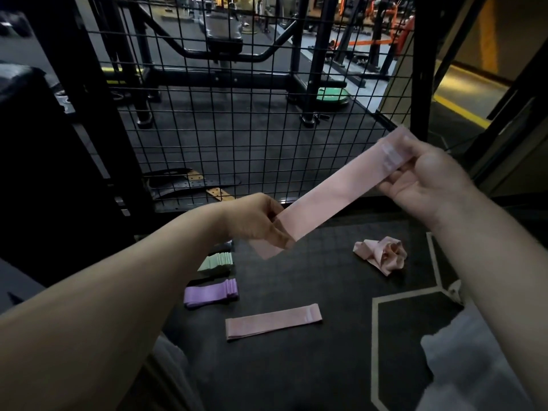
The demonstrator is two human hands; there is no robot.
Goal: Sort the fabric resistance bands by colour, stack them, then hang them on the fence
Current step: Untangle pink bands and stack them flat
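Note:
A pink band [335,191] is stretched flat in the air between both hands. My left hand [258,221] pinches its lower left end and my right hand [427,176] holds its upper right end, near the label. On the dark mat below lie a flat pink band [272,321], a crumpled heap of pink bands [382,253], a purple stack [210,293] and a green stack [218,261]. Behind the green stack a dark stack is partly hidden by my left hand. The black wire fence [237,137] stands just beyond the mat.
Gym machines and a green disc [330,96] stand behind the fence. A black padded block [35,143] rises at the left. Pale lines [375,336] mark the mat at the right. My knees in grey cloth show at the bottom edge.

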